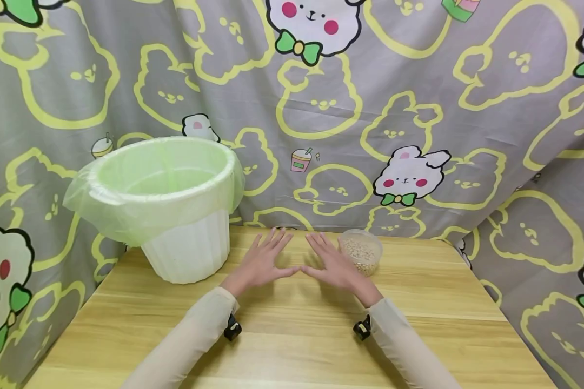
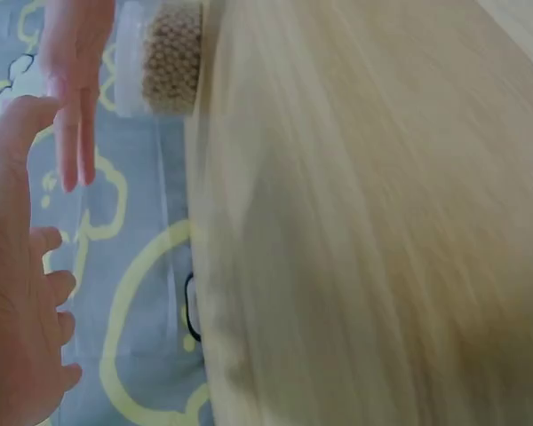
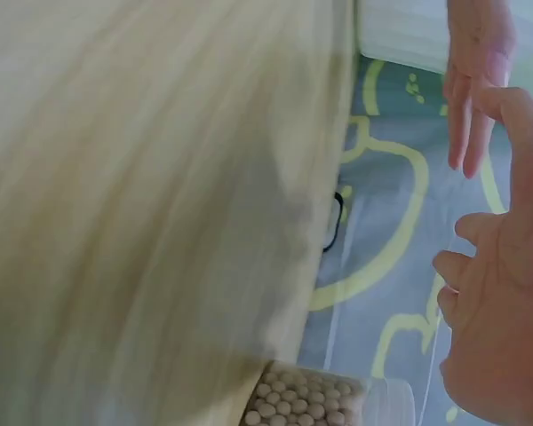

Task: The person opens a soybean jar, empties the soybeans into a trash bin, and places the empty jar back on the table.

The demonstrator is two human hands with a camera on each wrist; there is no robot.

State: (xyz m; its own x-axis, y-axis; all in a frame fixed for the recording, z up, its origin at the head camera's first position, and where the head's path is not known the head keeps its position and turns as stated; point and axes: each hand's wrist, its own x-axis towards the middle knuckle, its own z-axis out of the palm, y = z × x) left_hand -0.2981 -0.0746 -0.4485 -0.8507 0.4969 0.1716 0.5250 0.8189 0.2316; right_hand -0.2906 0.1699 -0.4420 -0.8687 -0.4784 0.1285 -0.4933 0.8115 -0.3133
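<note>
Both hands hover over the wooden table with fingers spread and palms down, thumb tips meeting in the middle. My left hand [image 1: 261,263] is to the right of a white ribbed bin [image 1: 190,243] lined with a thin light-green bag [image 1: 121,216]. My right hand [image 1: 334,266] is just left of a clear round tub [image 1: 376,249] partly filled with small beige bead-like balls [image 1: 362,253], and partly covers it. In the right wrist view the balls [image 3: 298,398] look round and pale. Neither hand holds anything.
The light wood table [image 1: 292,346] ends at the back against a grey curtain [image 1: 253,108] printed with yellow outlines and white cartoon animals. Curtain cloth also hangs along the left and right sides. A small black device [image 1: 232,328] is strapped at the left wrist, another [image 1: 362,328] at the right.
</note>
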